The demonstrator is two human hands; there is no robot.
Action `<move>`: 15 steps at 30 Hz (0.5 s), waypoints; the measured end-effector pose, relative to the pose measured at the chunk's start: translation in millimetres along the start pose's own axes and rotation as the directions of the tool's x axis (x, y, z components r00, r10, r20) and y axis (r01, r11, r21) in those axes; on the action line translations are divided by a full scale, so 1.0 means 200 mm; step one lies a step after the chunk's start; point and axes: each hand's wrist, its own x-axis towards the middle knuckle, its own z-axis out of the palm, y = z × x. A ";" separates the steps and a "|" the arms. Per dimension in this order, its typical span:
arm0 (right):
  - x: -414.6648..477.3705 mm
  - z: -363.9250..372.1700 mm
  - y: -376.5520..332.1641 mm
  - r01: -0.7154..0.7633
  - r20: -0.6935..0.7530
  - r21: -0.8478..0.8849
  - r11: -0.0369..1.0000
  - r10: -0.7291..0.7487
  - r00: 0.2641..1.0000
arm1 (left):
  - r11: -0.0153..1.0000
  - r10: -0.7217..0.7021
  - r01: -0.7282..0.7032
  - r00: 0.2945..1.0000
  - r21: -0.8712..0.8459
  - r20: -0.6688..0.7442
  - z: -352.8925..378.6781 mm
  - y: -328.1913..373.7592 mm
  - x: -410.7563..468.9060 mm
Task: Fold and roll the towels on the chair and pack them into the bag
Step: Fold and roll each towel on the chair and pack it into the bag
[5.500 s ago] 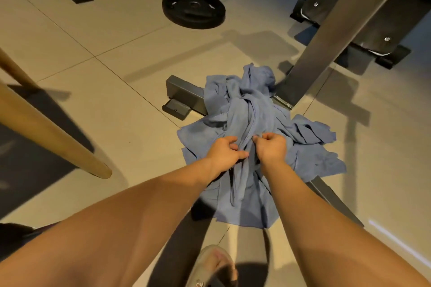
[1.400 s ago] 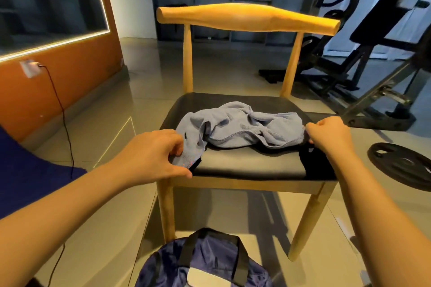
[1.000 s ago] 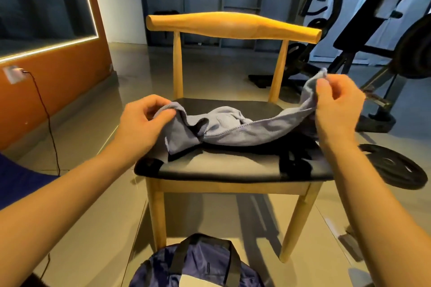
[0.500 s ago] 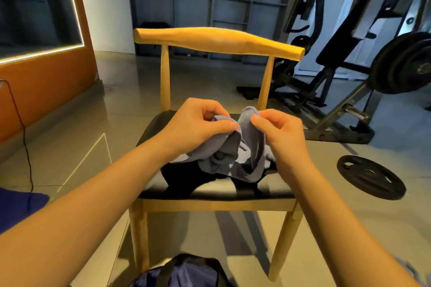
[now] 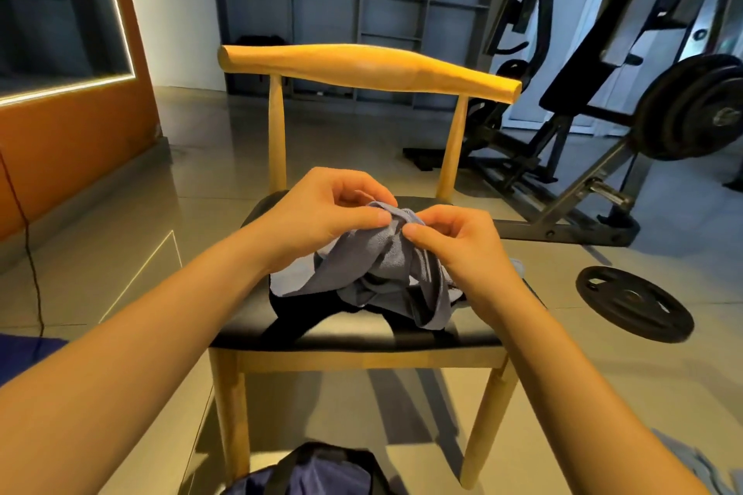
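Observation:
A crumpled blue-grey towel [image 5: 386, 269] hangs bunched over the black seat of a wooden chair [image 5: 362, 338]. My left hand [image 5: 325, 213] pinches its top edge between thumb and fingers. My right hand [image 5: 454, 241] pinches the same bunched edge right beside it, the two hands almost touching. The lower folds of the towel rest on the seat. A dark blue bag [image 5: 317, 470] with black straps lies on the floor in front of the chair, cut off by the bottom edge.
A black weight plate [image 5: 635, 303] lies on the tiled floor right of the chair. A weight machine [image 5: 603, 125] with a loaded bar stands behind it. More blue cloth [image 5: 691, 462] shows at the lower right. An orange wall [image 5: 72, 149] runs along the left.
Earlier I gripped towels in a heap on the floor. Then one towel lay on the chair, held wide at its two ends. My hands have since come together, bunching it above the seat.

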 end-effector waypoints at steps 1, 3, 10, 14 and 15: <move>0.00 0.00 0.00 -0.010 0.030 0.026 1.000 0.009 1.000 | 1.000 0.012 -0.012 1.000 -0.006 -0.016 0.00 0.00 -0.01; 0.00 -0.02 -0.01 -0.023 0.070 0.052 0.998 0.019 0.997 | 1.000 0.024 -0.024 0.999 -0.008 -0.038 -0.01 0.00 -0.01; -0.03 -0.05 0.01 -0.030 -0.091 0.129 0.991 0.042 0.995 | 0.994 0.031 -0.042 0.993 0.102 0.110 -0.03 0.02 -0.03; -0.07 -0.02 0.01 0.014 -0.141 0.139 0.990 0.006 0.990 | 0.990 0.094 -0.100 0.994 0.102 0.063 0.07 0.00 -0.01; -0.08 -0.02 0.01 0.025 -0.151 0.135 0.991 -0.005 0.989 | 0.990 0.106 -0.109 0.994 0.087 0.036 0.10 0.00 0.00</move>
